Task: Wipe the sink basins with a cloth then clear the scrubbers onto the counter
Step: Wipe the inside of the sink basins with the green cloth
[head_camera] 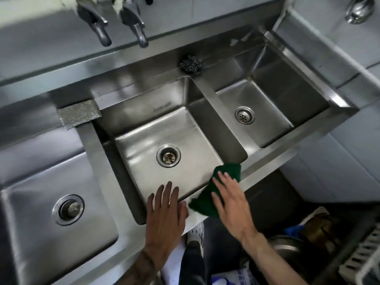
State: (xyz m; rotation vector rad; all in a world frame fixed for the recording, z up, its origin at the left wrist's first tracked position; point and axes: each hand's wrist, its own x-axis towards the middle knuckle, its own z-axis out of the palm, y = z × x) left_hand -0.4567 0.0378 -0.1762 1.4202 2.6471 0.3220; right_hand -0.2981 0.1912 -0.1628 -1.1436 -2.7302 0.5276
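A three-basin steel sink (205, 112) is seen from above, and the middle basin (164, 138) serves as the landmark. Its floor is bare around the drain (168, 158). On its near rim the right hand (232, 200) is laid flat, fingers spread, pressing a green cloth (207, 192) at the near right corner; nothing is pinched. The left hand (166, 212) is rested open on the same rim, just left of the cloth, holding nothing. A flat grey scrubber pad (79, 114) lies on the ledge at the far left corner, and a steel-wool scrubber (191, 63) sits on the back ledge beyond the far right corner. The wiping step appears to be in hand. Next, the cloth would need gathering and sweeping through the basin.
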